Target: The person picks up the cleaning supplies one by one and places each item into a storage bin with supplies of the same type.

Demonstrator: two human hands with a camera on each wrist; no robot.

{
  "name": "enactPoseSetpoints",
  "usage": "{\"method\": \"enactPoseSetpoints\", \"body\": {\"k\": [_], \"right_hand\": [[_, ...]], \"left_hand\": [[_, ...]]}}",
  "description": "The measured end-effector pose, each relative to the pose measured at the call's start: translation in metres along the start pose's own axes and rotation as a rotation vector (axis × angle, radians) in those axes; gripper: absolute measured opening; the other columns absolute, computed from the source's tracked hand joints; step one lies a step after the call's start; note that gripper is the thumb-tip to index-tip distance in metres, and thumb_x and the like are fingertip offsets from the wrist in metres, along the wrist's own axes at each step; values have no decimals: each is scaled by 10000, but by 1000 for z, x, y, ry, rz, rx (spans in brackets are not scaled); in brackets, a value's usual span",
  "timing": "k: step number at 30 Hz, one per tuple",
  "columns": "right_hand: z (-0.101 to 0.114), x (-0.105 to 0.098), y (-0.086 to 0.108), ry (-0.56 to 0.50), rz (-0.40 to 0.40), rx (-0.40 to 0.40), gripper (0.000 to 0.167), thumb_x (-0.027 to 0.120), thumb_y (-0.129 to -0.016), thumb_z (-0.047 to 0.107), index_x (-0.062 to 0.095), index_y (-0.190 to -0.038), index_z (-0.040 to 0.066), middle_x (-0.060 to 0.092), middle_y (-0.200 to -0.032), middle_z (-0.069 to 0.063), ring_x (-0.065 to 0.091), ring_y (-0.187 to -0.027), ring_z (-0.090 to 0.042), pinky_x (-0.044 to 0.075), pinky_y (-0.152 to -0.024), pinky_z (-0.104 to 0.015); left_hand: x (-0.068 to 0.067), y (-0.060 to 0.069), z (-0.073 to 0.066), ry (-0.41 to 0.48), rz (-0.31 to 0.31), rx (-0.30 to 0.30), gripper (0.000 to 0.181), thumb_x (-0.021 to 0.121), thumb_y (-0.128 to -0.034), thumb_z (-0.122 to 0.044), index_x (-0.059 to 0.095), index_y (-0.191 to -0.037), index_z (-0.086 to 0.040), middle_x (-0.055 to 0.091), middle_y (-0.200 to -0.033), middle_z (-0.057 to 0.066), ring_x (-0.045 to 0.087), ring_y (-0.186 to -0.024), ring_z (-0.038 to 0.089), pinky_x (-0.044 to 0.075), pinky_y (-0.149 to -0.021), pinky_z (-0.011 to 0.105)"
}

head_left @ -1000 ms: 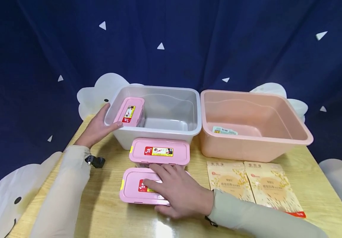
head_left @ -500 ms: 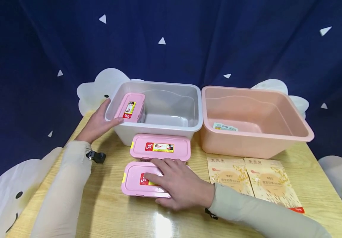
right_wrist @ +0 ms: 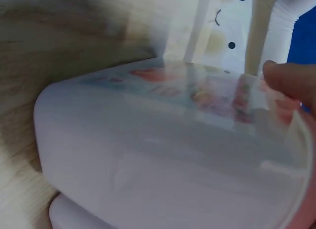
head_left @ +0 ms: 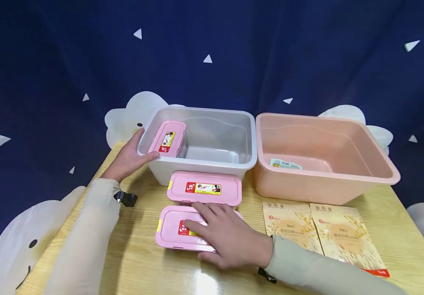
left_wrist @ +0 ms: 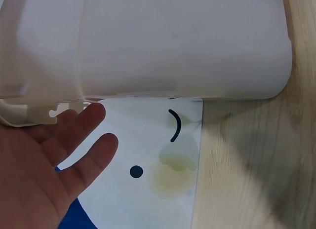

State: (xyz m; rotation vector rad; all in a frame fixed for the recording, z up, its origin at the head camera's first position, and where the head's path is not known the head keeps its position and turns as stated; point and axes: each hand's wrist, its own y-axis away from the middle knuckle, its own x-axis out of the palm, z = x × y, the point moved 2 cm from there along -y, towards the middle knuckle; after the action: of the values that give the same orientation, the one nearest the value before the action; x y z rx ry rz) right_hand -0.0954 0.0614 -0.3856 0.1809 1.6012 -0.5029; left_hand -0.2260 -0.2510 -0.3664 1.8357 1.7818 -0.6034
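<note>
My right hand point(head_left: 230, 237) grips the nearer pink-lidded plastic box point(head_left: 169, 229) across its width, thumb at the front edge, one finger on the lid and the others over the far edge. In the right wrist view, its translucent body point(right_wrist: 148, 145) shows a printed side. Behind it lies a second pink-lidded box point(head_left: 204, 196), before the grey bin point(head_left: 197, 166). My left hand point(head_left: 129, 157) rests at the bin's front left corner, thumb straight along the front rim. The left wrist view shows loosely extended fingers point(left_wrist: 91, 157) beside the bin. Inside the bin's left end stands a third pink-lidded box point(head_left: 165, 151).
A peach bin point(head_left: 330, 186) stands right beside the grey one, with a label card point(head_left: 285, 164) on its floor. Two beige pouches, a left pouch point(head_left: 289, 225) and a right pouch point(head_left: 348, 237), lie before it. The wooden table point(head_left: 142, 270) ends at a dark blue curtain point(head_left: 234, 53).
The whole scene shifts slightly in the head view as the camera moves. Both hands keep their places on the box and the bin; nothing is let go.
</note>
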Motion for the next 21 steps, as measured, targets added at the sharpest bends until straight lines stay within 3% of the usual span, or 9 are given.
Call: {"method": "enactPoseSetpoints", "body": {"k": [11, 21], "right_hand": [[2, 3, 2, -32, -48, 73, 705, 724, -771, 515, 477, -1399, 310, 443, -1474, -64, 511, -1216, -216, 436, -999, -415], [-3, -8, 1, -232, -64, 80, 588, 782, -745, 379, 592, -1297, 305, 473, -1439, -13, 486, -1230, -172, 419, -1008, -362]], "left_hand": [[2, -1, -2, -19, 21, -19, 1040, 694, -860, -512, -1, -1605, -307, 295, -1619, 149, 327, -1456, 413, 287, -1147, 685], [2, 0, 0, -29, 22, -31, 1043, 682, -870, -507, -16, -1609, -270, 274, -1628, 159, 306, -1469, 412, 264, -1165, 674]]}}
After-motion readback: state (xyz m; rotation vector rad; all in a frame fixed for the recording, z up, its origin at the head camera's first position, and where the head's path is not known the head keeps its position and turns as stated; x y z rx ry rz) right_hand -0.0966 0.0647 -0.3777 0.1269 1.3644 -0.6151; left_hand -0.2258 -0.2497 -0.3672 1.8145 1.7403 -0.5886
